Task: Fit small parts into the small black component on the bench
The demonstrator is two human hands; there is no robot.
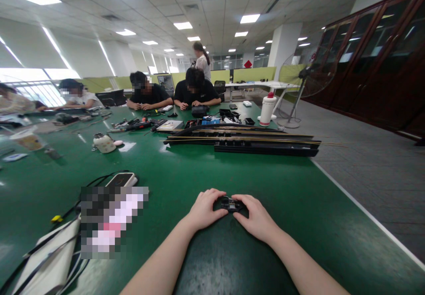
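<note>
A small black plastic part (231, 204) with a lighter, metallic-looking middle lies between my two hands, low over the green table (265, 175). My left hand (208, 210) grips its left end, fingers along the far side and thumb on the near side. From the other side my right hand (255, 215) closes on the right end in the same way. The fingers hide both ends, and I cannot tell what kind of part it is or whether it rests on the tabletop.
Long black rails (265, 148) with thin brass-coloured rods lie across the table ahead. A white bottle with a red cap (267, 110) stands beyond. Left are a cream jar (105, 143), a phone (122, 180), cables and a pale pouch (49, 259). Several people sit farther back.
</note>
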